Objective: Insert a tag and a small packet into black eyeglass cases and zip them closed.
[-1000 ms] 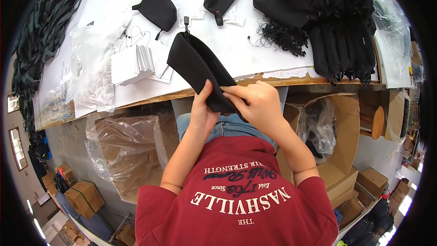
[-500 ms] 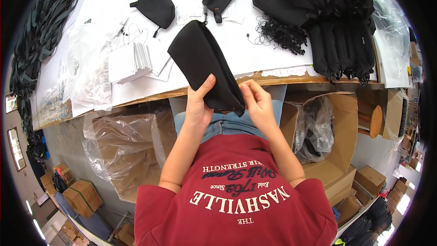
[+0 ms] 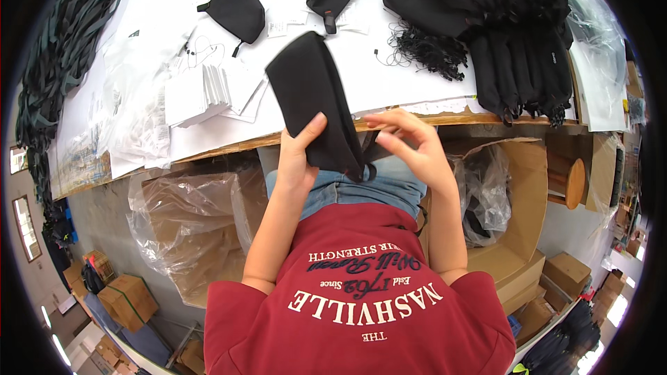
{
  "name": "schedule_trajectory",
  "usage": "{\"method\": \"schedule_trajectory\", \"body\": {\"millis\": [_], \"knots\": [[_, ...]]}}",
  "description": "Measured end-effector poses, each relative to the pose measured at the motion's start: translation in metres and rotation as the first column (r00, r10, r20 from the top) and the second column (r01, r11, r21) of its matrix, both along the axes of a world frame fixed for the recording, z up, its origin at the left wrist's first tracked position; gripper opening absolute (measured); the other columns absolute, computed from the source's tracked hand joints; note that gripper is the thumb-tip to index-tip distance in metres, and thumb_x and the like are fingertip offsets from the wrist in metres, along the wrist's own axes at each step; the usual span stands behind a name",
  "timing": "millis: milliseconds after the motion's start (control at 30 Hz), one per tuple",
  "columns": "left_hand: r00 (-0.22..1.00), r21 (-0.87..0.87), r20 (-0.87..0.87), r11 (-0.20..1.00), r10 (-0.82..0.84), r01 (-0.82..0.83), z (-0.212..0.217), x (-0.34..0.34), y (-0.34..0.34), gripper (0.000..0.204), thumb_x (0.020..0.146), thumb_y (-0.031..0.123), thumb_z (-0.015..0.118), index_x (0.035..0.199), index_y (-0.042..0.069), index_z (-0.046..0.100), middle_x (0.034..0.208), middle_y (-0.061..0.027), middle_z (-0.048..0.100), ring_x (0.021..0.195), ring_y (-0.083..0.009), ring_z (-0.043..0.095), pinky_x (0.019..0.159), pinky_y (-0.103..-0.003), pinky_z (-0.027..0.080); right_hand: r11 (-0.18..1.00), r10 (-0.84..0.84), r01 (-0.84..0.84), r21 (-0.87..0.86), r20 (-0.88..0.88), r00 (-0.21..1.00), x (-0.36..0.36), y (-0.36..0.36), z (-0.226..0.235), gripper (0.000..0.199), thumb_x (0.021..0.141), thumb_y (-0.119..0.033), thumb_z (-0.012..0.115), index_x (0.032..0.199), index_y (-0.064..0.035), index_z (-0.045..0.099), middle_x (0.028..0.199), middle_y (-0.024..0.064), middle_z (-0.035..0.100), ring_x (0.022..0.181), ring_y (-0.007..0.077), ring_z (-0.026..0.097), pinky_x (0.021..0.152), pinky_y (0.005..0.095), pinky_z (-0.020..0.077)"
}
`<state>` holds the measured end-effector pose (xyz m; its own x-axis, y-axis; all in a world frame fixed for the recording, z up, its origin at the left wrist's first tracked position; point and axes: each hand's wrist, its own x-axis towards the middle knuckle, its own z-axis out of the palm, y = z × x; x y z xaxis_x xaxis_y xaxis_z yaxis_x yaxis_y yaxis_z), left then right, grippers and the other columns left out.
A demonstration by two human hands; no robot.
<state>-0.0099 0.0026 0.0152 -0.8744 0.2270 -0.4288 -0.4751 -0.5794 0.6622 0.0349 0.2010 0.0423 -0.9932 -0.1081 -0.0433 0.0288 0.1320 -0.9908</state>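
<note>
One black fabric pouch (image 3: pixel 304 97) slants above the edge of the bench (image 3: pixel 365 69), clamped in the left hand's grip (image 3: pixel 300 156), seemingly steadied for the right hand (image 3: pixel 417 146), whose grip stands apart near its lower end.

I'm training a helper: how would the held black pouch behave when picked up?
The pouch is probably fairly stiff: its far end shows no droop. It's likely light: the left hand seems to support it.
</note>
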Motion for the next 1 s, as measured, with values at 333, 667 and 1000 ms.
{"method": "schedule_trajectory", "body": {"millis": [333, 667, 1000], "knots": [[0.911, -0.054, 0.038, 0.910, -0.410, 0.412, 0.007, 0.011, 0.011, 0.046, 0.077, 0.011, 0.071, 0.117, -0.003, 0.052, 0.102, -0.0114, 0.063, 0.087, -0.0184, 0.065, 0.077, -0.029, 0.054, 0.815, -0.554, 0.571, -0.100, -0.422, 0.717, -0.034, -0.014, 0.002, 0.022, 0.083, -0.005, 0.067, 0.105, -0.0046, 0.068, 0.093, 0.0041, 0.067, 0.077, 0.0098, 0.062, 0.063, 0.0198, 0.0461], [0.937, 0.215, 0.235, 0.954, -0.259, 0.210, -0.010, 0.012, 0.017, 0.039, 0.083, 0.011, 0.068, 0.117, 0.001, 0.054, 0.103, -0.0079, 0.063, 0.089, -0.0166, 0.064, 0.077, -0.029, 0.054, 0.895, -0.399, 0.444, 0.045, -0.361, 0.843, -0.015, -0.026, -0.005, 0.006, 0.078, -0.002, 0.069, 0.083, -0.0017, 0.067, 0.099, 0.0072, 0.064, 0.076, 0.0123, 0.063, 0.058, 0.0215, 0.0462], [0.945, 0.388, 0.245, 0.915, -0.218, 0.110, -0.024, -0.003, -0.002, 0.029, 0.088, 0.020, 0.063, 0.110, 0.002, 0.058, 0.100, -0.0102, 0.066, 0.087, -0.0206, 0.066, 0.076, -0.034, 0.055, 0.986, -0.150, 0.158, 0.058, -0.129, 0.980, 0.015, -0.038, 0.006, 0.009, 0.078, -0.004, 0.070, 0.085, -0.0019, 0.067, 0.088, 0.0043, 0.061, 0.074, 0.0118, 0.060, 0.060, 0.0235, 0.0454]]}}
